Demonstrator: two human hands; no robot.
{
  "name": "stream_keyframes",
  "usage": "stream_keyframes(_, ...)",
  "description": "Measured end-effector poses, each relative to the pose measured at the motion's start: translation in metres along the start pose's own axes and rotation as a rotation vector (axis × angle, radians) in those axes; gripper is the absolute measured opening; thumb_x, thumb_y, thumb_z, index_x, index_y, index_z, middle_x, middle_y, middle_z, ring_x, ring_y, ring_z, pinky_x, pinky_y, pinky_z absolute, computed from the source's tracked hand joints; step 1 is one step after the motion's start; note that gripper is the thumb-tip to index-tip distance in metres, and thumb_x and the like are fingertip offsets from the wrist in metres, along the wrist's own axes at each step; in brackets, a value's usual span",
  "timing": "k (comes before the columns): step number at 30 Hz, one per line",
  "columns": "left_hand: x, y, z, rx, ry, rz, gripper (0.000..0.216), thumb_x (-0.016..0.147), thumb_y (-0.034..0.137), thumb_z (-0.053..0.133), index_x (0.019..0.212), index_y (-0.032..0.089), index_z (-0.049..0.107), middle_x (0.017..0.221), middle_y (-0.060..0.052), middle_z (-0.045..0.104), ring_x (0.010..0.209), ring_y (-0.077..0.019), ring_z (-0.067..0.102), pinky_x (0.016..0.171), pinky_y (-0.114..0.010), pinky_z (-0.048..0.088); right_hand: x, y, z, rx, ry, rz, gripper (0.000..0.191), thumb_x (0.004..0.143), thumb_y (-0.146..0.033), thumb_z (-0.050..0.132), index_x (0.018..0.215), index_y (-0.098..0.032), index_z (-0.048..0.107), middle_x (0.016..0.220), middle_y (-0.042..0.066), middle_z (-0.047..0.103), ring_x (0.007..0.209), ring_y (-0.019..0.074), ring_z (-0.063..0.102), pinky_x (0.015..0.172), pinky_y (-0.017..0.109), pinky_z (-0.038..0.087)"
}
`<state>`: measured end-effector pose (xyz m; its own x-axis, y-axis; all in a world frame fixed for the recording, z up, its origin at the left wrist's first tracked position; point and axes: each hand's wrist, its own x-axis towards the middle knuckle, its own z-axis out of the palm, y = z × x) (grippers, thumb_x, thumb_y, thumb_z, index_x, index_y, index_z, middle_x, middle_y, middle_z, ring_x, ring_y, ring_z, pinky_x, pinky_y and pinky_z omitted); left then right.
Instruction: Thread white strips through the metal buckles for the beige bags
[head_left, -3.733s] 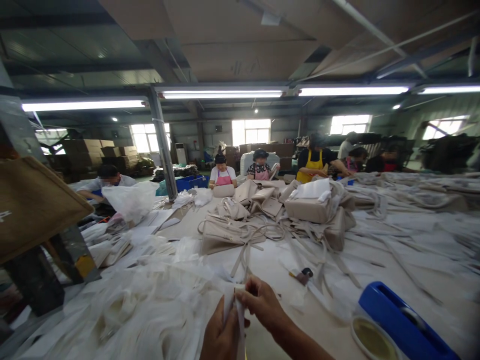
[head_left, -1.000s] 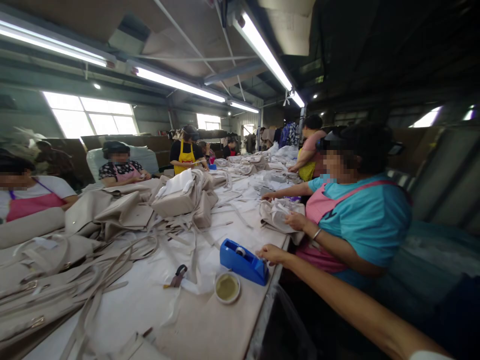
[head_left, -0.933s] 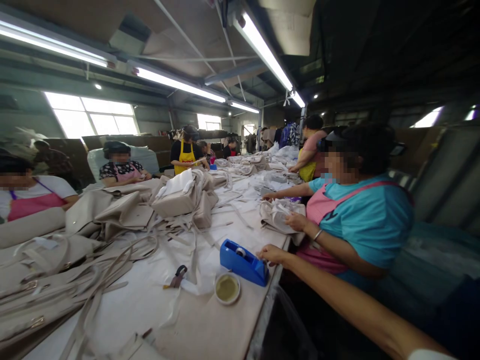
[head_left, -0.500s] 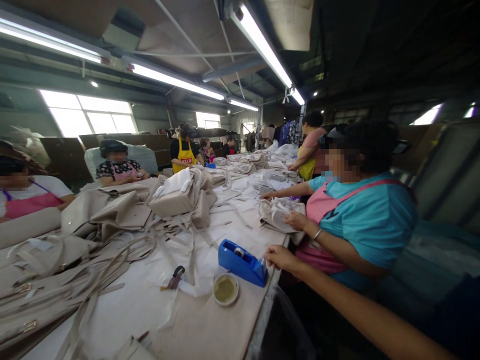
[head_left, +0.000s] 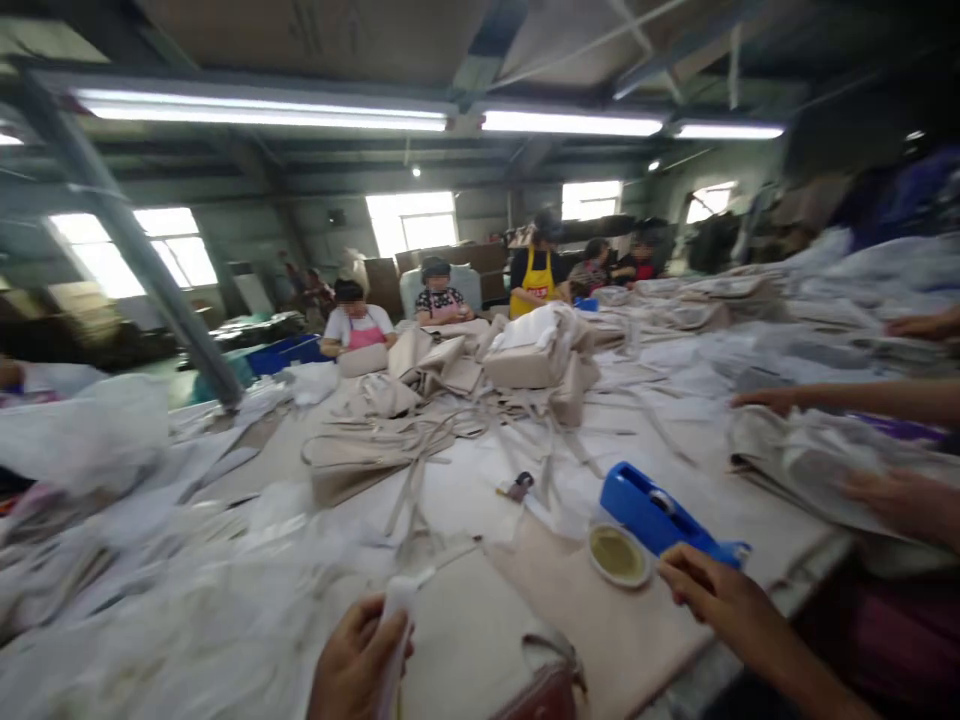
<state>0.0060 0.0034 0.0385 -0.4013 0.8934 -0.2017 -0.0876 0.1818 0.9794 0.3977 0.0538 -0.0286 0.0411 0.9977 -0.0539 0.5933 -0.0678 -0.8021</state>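
My left hand (head_left: 360,655) is closed around a white strip of thin wrapping material (head_left: 396,625), at the left edge of a beige bag (head_left: 465,630). A strap with a buckle and a dark reddish patch show at the bag's lower end. Fingertips pinched together, my right hand (head_left: 712,595) is over the table beside the blue tape dispenser (head_left: 652,510); whatever is between the fingers is too small to make out. Just left of those fingers lies a round white dish (head_left: 619,556) with a yellowish-green inside.
A small dark object (head_left: 520,486) lies among straps mid-table. Beige bags (head_left: 517,365) are heaped behind it. Clear plastic bags (head_left: 172,610) cover the left side. At right, a co-worker's hands (head_left: 900,500) touch a wrapped bag (head_left: 780,450). Other people sit or stand along the far side.
The view has swung left, bringing my left hand with the white strip and the beige bag into sight. My right hand has moved from the dispenser's cutting end toward the round dish.
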Motion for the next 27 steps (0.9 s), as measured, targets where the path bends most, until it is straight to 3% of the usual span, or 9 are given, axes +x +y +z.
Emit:
stream_keyframes(5, 0.007, -0.010, -0.005, -0.076, -0.040, 0.007, 0.043, 0.059, 0.047, 0.079, 0.083, 0.016, 0.061, 0.056, 0.000, 0.061, 0.053, -0.0152, 0.055, 0.048, -0.023, 0.042, -0.019, -0.149, 0.101, 0.436, -0.461, -0.322, 0.020, 0.085, -0.036, 0.054, 0.080, -0.017, 0.059, 0.064, -0.002, 0.055, 0.060, 0.0104, 0.049, 0.056, 0.021, 0.038)
stream_keyframes(8, 0.007, -0.014, -0.009, -0.113, -0.108, 0.009, 0.044, 0.060, 0.047, 0.079, 0.085, 0.016, 0.061, 0.060, -0.002, 0.063, 0.056, -0.0157, 0.056, 0.050, -0.023, 0.043, -0.017, -0.196, 0.146, 0.486, -0.532, -0.480, 0.011, 0.084, -0.025, 0.055, 0.079, -0.016, 0.062, 0.065, -0.002, 0.059, 0.061, 0.0092, 0.051, 0.059, 0.020, 0.040)
stream_keyframes(13, 0.010, -0.021, -0.019, -0.223, -0.155, 0.041, 0.046, 0.063, 0.051, 0.077, 0.088, 0.016, 0.063, 0.066, -0.005, 0.065, 0.058, -0.0157, 0.056, 0.051, -0.023, 0.042, -0.003, -0.204, 0.176, 0.431, -0.474, -0.593, 0.007, 0.081, -0.015, 0.056, 0.078, -0.017, 0.063, 0.063, -0.004, 0.059, 0.060, 0.0076, 0.052, 0.058, 0.018, 0.038)
stream_keyframes(20, 0.013, -0.025, -0.023, -0.278, -0.202, 0.054, 0.048, 0.064, 0.052, 0.076, 0.092, 0.016, 0.063, 0.065, -0.006, 0.066, 0.059, -0.0165, 0.056, 0.053, -0.024, 0.042, -0.007, -0.208, 0.177, 0.324, -0.480, -0.695, 0.008, 0.084, -0.015, 0.055, 0.079, -0.019, 0.060, 0.072, -0.003, 0.064, 0.067, 0.0085, 0.057, 0.064, 0.018, 0.040)
stream_keyframes(27, 0.013, -0.033, -0.025, -0.244, -0.170, 0.081, 0.052, 0.063, 0.052, 0.077, 0.097, 0.017, 0.060, 0.078, -0.008, 0.069, 0.065, -0.0189, 0.059, 0.056, -0.027, 0.044, -0.004, -0.208, 0.183, 0.222, -0.444, -0.644, 0.009, 0.081, -0.014, 0.054, 0.088, -0.020, 0.056, 0.068, -0.005, 0.062, 0.062, 0.0087, 0.055, 0.060, 0.019, 0.037)
